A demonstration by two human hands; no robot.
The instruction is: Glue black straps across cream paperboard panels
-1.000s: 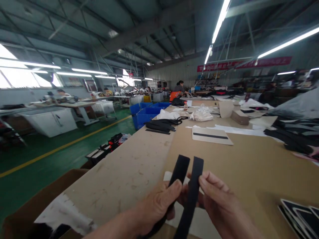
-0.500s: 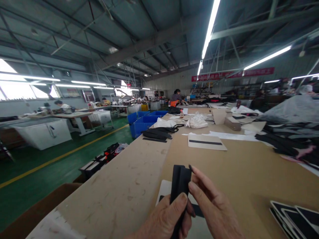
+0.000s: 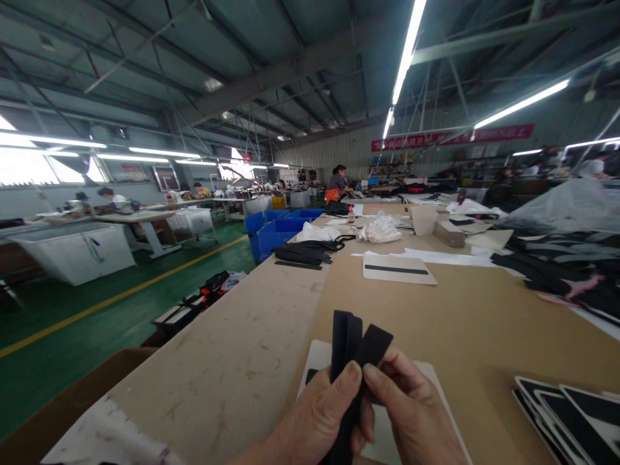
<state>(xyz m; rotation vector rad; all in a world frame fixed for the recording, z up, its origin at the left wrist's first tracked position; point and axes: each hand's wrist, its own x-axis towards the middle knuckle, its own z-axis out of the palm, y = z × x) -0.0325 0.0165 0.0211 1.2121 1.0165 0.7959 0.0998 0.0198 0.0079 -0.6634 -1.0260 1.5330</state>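
Observation:
My left hand (image 3: 322,403) is wrapped round a bundle of black strips (image 3: 345,332), its thumb pressed along their front. A single black strip (image 3: 376,345) leans away to the right from the bundle's top, pinched between the thumb and fingers of my right hand (image 3: 411,403). Beneath both hands lies a pale card (image 3: 433,381), largely covered by them. Farther up the table, another pale card (image 3: 400,276) bears one narrow black strip across it. To the right sits a stack of pale cards with black faces (image 3: 571,413).
Black strips (image 3: 303,250) lie at the left table edge, near clear plastic bags (image 3: 380,227). More black material (image 3: 562,265) is heaped on the right. Blue bins (image 3: 278,236) stand on the green floor. A person in an orange garment (image 3: 334,187) is at the far end.
My right hand has closed on one black strip and tilted its top rightward, apart from the bundle. My left hand keeps its grip. The view has shifted slightly.

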